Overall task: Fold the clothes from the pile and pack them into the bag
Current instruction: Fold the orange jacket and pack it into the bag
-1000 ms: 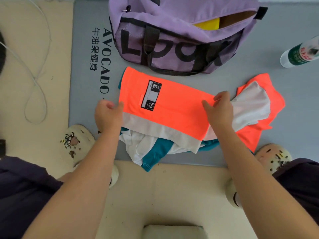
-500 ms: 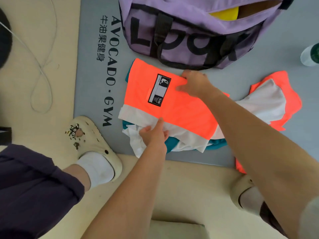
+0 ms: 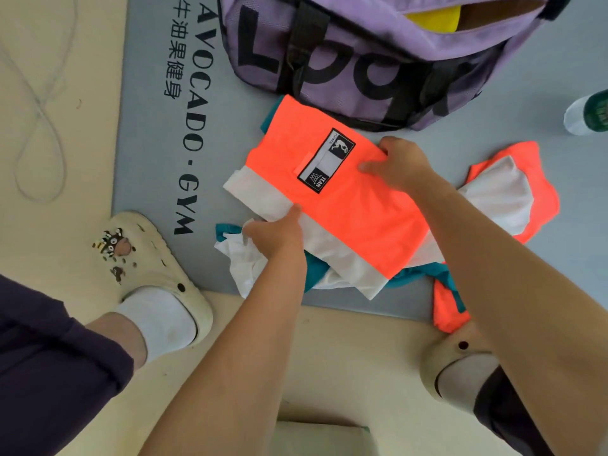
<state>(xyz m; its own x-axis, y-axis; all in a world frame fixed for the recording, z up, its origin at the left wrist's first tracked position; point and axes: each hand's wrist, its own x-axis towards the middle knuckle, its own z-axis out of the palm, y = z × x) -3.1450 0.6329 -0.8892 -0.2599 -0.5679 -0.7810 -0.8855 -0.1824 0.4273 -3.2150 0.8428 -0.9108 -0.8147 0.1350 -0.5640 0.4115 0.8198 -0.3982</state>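
The folded orange garment (image 3: 345, 209) lies at the middle of the frame on the grey mat (image 3: 148, 143), atop the teal and white clothes (image 3: 250, 258) of the pile, its long axis running from upper left to lower right and its white band toward the lower left. The left hand (image 3: 276, 235) pinches that white edge in closed fingers, and the right hand (image 3: 398, 166) clasps the far upper edge. Judging by this, folding is nearly done for this piece but packing is not: the purple bag (image 3: 378, 54) gapes at the top of the frame with something yellow inside, and another orange and white garment (image 3: 513, 189) waits at right.
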